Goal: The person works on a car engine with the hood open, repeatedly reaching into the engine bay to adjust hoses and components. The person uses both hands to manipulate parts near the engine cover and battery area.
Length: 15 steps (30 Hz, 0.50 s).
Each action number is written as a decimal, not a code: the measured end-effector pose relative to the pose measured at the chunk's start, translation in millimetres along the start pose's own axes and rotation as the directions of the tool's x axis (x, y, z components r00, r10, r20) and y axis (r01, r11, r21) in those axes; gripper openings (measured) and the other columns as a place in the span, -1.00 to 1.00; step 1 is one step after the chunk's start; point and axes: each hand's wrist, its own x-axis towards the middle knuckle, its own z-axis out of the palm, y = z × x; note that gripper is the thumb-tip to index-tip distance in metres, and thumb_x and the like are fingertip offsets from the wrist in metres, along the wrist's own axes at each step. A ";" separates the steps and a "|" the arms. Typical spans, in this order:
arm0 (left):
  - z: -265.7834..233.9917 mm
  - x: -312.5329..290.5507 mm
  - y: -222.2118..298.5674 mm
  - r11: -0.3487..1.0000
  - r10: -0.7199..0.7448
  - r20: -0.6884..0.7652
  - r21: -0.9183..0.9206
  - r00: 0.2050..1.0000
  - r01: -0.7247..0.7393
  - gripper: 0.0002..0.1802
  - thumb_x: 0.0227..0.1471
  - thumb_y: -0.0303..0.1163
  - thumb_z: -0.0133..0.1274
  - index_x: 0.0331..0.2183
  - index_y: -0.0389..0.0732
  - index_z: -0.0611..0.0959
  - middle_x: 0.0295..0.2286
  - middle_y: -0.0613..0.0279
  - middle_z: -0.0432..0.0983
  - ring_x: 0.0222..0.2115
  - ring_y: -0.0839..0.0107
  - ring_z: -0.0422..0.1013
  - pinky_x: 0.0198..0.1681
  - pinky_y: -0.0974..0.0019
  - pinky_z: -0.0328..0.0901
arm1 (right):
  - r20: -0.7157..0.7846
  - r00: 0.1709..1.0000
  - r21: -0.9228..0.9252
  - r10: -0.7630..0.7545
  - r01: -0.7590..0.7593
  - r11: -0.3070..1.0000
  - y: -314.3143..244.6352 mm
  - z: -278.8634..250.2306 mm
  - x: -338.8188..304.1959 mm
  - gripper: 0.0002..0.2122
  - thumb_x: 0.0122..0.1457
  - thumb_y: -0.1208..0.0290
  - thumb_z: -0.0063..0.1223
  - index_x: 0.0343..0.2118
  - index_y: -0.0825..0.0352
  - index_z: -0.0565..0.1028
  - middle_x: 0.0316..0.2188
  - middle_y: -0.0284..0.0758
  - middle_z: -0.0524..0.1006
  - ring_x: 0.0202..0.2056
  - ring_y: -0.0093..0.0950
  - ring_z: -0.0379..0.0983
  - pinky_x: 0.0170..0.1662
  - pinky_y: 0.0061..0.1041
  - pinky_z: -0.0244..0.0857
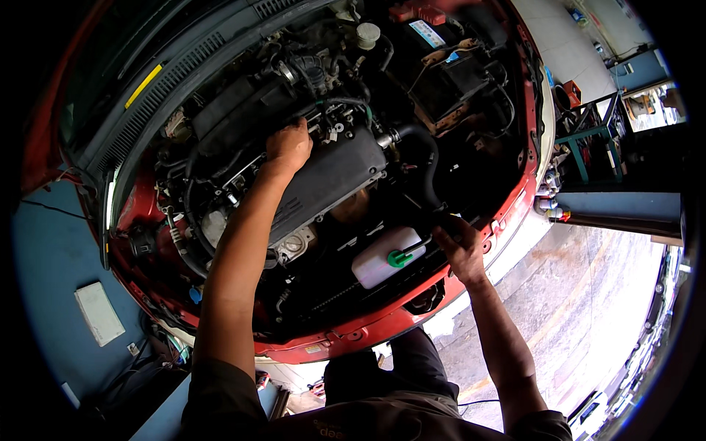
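Head cam: black engine cover point(331, 180), long axis lower-L to upper-R, lies just below-R of the nearer L hand point(289, 147), curled nearly closed, hold unclear, while part-curled R hand point(462, 250) sits just R of white reservoir point(373, 266), can't tell if gripping anything.
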 end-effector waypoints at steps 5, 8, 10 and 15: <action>-3.9 -6.6 12.8 0.997 -0.075 -0.030 -0.012 0.997 0.075 -0.64 0.09 -0.25 0.08 -0.06 -0.07 0.48 -0.26 0.06 0.61 -0.26 0.00 0.57 -0.23 -0.02 0.47 | -0.004 1.000 0.005 0.000 0.000 1.000 0.0 0.9 2.9 -0.62 0.24 0.32 0.17 0.02 0.48 0.50 -0.43 -0.48 0.49 -0.40 -0.70 0.33 -0.32 -0.65 0.24; 5.8 -12.3 7.2 0.996 -0.050 -0.160 -0.085 0.986 0.037 -0.68 0.08 -0.27 0.10 -0.09 -0.01 0.51 -0.26 0.09 0.59 -0.27 0.00 0.56 -0.25 -0.02 0.46 | -0.004 1.000 0.031 0.009 -0.009 0.999 3.0 4.5 2.5 -0.63 0.25 0.33 0.16 0.02 0.47 0.50 -0.43 -0.49 0.49 -0.41 -0.70 0.31 -0.33 -0.65 0.23; 19.9 -16.5 -5.9 0.989 -0.006 -0.317 -0.140 0.949 -0.041 -0.70 0.07 -0.27 0.12 -0.11 0.02 0.53 -0.24 0.11 0.57 -0.27 0.00 0.55 -0.27 -0.02 0.46 | 0.009 1.000 0.051 0.012 -0.013 0.999 5.4 8.4 3.3 -0.64 0.25 0.35 0.16 0.02 0.47 0.50 -0.42 -0.49 0.49 -0.41 -0.71 0.31 -0.32 -0.66 0.22; -0.6 -28.7 16.9 0.947 -0.139 -0.238 -0.317 0.961 0.059 -0.62 0.06 -0.23 0.13 -0.04 0.03 0.53 -0.16 0.06 0.54 -0.20 -0.05 0.51 -0.19 -0.04 0.43 | 0.016 1.000 0.046 0.001 -0.002 0.999 7.1 12.0 3.3 -0.65 0.25 0.37 0.14 0.02 0.47 0.50 -0.36 -0.46 0.53 -0.35 -0.70 0.34 -0.28 -0.66 0.25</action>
